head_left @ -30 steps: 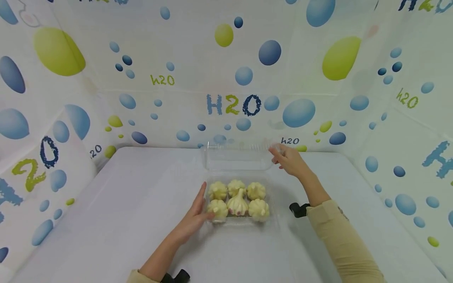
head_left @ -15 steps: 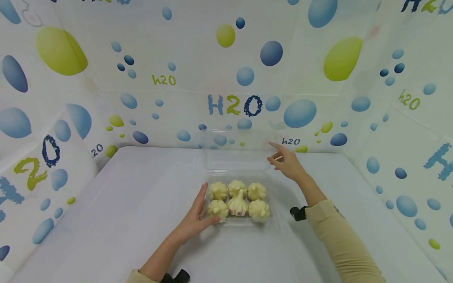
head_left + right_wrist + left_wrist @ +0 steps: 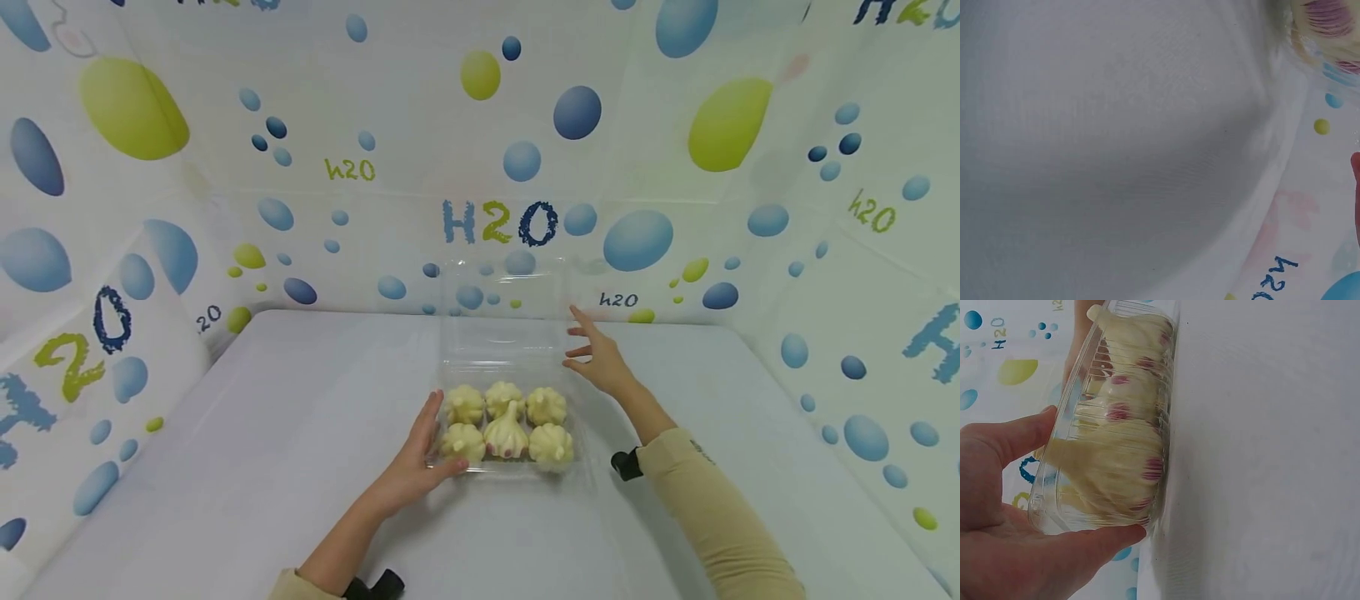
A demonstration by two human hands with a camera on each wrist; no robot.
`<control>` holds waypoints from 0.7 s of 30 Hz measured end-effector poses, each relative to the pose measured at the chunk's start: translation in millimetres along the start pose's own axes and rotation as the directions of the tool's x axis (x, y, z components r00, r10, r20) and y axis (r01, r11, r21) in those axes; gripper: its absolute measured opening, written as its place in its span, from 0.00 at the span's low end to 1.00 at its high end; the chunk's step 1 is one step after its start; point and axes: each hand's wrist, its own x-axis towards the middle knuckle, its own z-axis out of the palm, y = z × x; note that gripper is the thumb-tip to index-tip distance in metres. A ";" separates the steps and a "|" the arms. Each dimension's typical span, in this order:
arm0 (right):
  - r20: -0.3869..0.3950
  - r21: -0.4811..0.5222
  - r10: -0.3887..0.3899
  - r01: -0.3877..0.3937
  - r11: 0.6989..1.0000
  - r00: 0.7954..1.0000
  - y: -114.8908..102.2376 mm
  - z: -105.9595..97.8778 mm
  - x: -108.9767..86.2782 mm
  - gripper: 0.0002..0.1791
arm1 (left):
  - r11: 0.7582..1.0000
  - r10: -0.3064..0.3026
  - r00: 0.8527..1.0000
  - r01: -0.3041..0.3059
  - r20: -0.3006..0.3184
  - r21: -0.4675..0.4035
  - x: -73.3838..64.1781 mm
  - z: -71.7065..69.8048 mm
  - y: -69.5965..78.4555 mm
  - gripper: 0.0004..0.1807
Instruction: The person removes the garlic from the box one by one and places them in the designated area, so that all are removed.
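Observation:
A clear plastic clamshell container [image 3: 517, 468] sits on the table with several garlic bulbs [image 3: 507, 437] in two rows. The middle front bulb lies with its stem pointing back. Behind them the transparent lid [image 3: 504, 337] stands raised, leaning back. My left hand [image 3: 411, 467] holds the container's front left corner, thumb along the front and fingers by the left side. In the left wrist view, thumb and finger [image 3: 1032, 431] span the container wall. My right hand [image 3: 603, 358] is beside the lid's right edge, fingers spread and holding nothing. Only a fingertip of it [image 3: 1357, 187] shows in the right wrist view.
A white cloth covers the table [image 3: 300, 400]. A printed curtain [image 3: 405, 117] with blue and green drops hangs behind and along both sides. Black wrist mounts [image 3: 627, 465] stick out at both sleeves.
The lid has tilted further back and up. My right hand has let go of its corner, spread its fingers and moved slightly down. My left thumb has slid a little along the front.

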 end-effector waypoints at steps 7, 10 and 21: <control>0.019 -0.020 0.024 -0.024 1.000 1.000 6.0 5.8 1.0 0.46 | 1.000 0.011 1.000 -0.011 0.015 -0.012 0.3 -1.5 4.2 0.53; 0.037 -0.028 0.020 -0.019 0.999 0.999 6.1 7.3 0.4 0.44 | 1.000 0.000 1.000 0.000 0.014 -0.005 0.7 -3.6 2.0 0.54; 0.096 -0.073 0.049 -0.042 0.996 0.994 9.8 8.7 -3.2 0.36 | 1.000 -0.020 0.999 0.020 0.031 -0.012 4.2 -6.7 2.0 0.54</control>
